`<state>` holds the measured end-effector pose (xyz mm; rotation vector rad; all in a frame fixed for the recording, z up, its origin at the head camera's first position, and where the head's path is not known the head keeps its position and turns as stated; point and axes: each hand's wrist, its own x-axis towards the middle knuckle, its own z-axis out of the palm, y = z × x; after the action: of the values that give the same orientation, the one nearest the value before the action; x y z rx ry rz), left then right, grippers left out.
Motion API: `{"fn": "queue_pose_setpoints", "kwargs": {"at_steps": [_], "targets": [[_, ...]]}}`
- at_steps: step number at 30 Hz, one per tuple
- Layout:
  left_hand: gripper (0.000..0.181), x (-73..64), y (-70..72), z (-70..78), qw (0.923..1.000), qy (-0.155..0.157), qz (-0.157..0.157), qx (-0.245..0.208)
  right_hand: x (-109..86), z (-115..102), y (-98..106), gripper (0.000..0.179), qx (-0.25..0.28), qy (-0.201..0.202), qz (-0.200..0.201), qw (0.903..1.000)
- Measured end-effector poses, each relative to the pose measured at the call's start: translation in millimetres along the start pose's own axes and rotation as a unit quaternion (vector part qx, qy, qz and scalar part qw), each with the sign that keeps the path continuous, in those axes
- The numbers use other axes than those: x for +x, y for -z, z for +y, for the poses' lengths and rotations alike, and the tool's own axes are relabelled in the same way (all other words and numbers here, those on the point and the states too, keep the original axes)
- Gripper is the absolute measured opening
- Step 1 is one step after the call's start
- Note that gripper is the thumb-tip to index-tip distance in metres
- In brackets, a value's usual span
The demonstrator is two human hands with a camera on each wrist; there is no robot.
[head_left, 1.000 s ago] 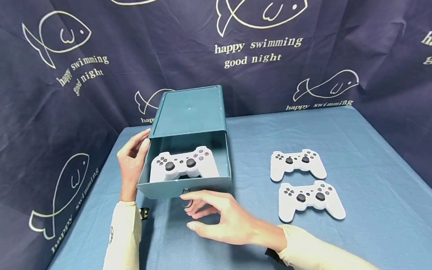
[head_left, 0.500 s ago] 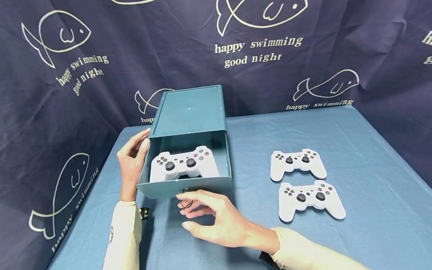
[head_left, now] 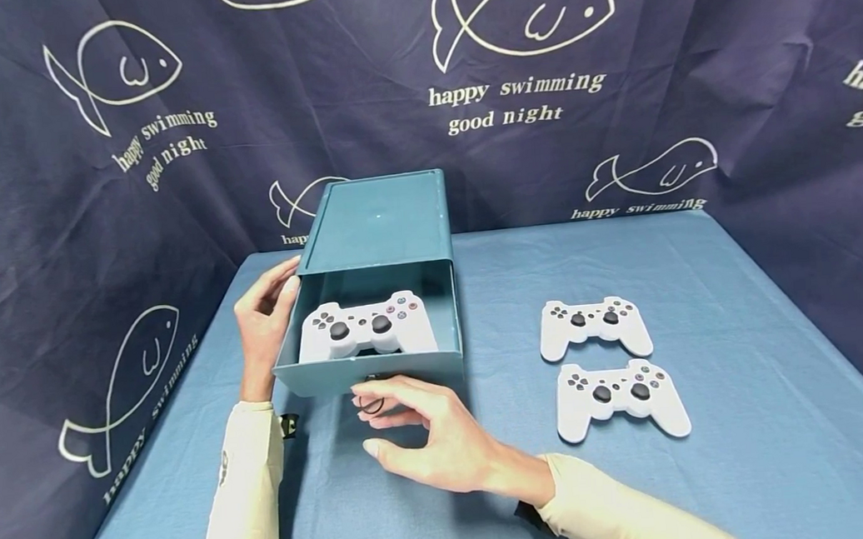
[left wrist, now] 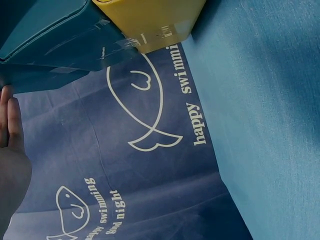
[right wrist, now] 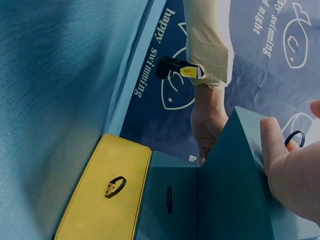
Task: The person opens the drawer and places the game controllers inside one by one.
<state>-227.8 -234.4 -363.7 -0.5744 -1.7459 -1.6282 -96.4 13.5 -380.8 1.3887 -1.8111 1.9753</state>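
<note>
Backdrop: navy cloth on three sides, printed with white fish outlines and the words "happy swimming good night".
Table: covered in plain blue cloth, some soft wrinkles.
Cabinet: left of the table's middle, toward the back, teal on top; the right wrist view shows three drawers stacked.
Top drawer: teal, pulled well out toward the person.
Bottom drawer: yellow, closed, nearest the table.
Middle drawer: teal, closed, a black loop on its front.
Inner controller: white, face up in the top drawer, near its front wall, two black sticks showing.
Left hand: fingers fairly straight, laid along the cabinet's left side, thumb near the front edge.
Right hand: fingers bent at the top drawer's black ring, one seemingly hooked through it; thumb held apart, below.
Rear controller: white, face up on the table, right of the cabinet.
Front controller: white, face up, just nearer the person than the rear one.
Sleeves: cream, on both arms.
</note>
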Motion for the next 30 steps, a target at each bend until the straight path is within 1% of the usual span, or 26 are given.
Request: {"fn": "queue_pose_setpoints", "kwargs": {"at_steps": [3, 7, 12, 19, 22, 25, 30], "targets": [[0.030, 0.5, 0.2, -0.3, 1.0000, -0.002, 0.001, 0.005, 1.3, 0.1, 0.2, 0.051, -0.005, 0.002, 0.000, 1.0000], [0.030, 1.2, 0.2, -0.4, 1.0000, -0.007, 0.000, -0.003, 2.7, 0.5, 0.8, 0.051, -0.010, 0.000, 0.001, 1.0000], [0.028, 2.1, 1.2, -1.3, 0.9998, -0.018, -0.004, 0.007, 4.6, 2.0, 2.0, 0.050, -0.016, 0.000, 0.007, 0.9998], [0.029, -0.3, 2.5, 1.8, 0.9998, -0.008, -0.004, 0.017, 6.0, 4.3, 2.1, 0.049, -0.014, -0.005, 0.009, 0.9998], [0.029, -0.9, 3.2, 2.0, 0.9996, -0.011, -0.006, 0.023, 6.9, 5.7, 2.1, 0.048, -0.014, -0.009, 0.012, 0.9998], [0.029, -1.0, 2.2, 2.1, 0.9999, -0.008, -0.006, 0.011, 7.9, 6.9, 2.7, 0.048, -0.017, -0.009, 0.016, 0.9997], [0.029, -0.8, 1.7, 1.5, 0.9999, -0.010, -0.010, 0.007, 9.7, 9.4, 4.2, 0.047, -0.018, -0.005, 0.023, 0.9996]]}}
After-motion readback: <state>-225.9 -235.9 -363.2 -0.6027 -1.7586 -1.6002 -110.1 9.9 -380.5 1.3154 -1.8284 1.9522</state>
